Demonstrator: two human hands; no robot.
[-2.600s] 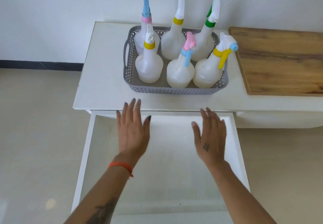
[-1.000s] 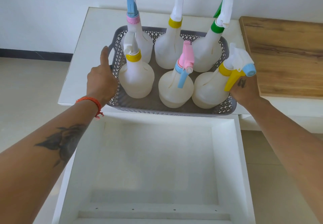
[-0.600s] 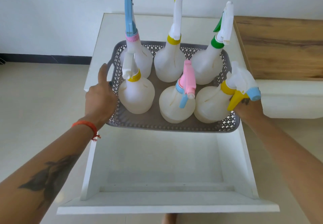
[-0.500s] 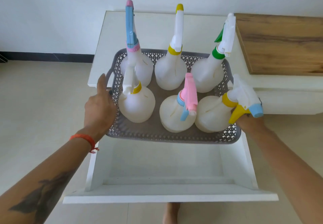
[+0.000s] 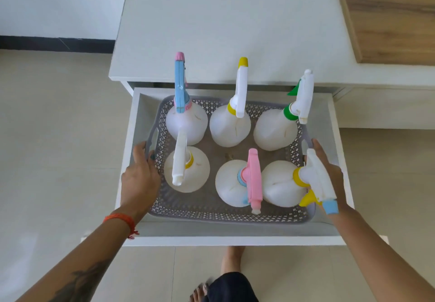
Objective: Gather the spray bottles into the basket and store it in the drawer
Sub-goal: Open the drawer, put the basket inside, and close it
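Grey perforated basket (image 5: 211, 211) inside the open white drawer (image 5: 235, 239), six white spray bottles (image 5: 229, 127) upright within (no legible labels), left hand (image 5: 141, 179) and right hand (image 5: 330, 172) each closed around a basket side.

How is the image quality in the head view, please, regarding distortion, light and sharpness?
Head view: wide-angle bending bows the drawer sides and the tabletop edges outward; the light is soft and even, with only faint shadows inside the basket; the bottles and both hands look sharp, without noticeable glare or motion blur.
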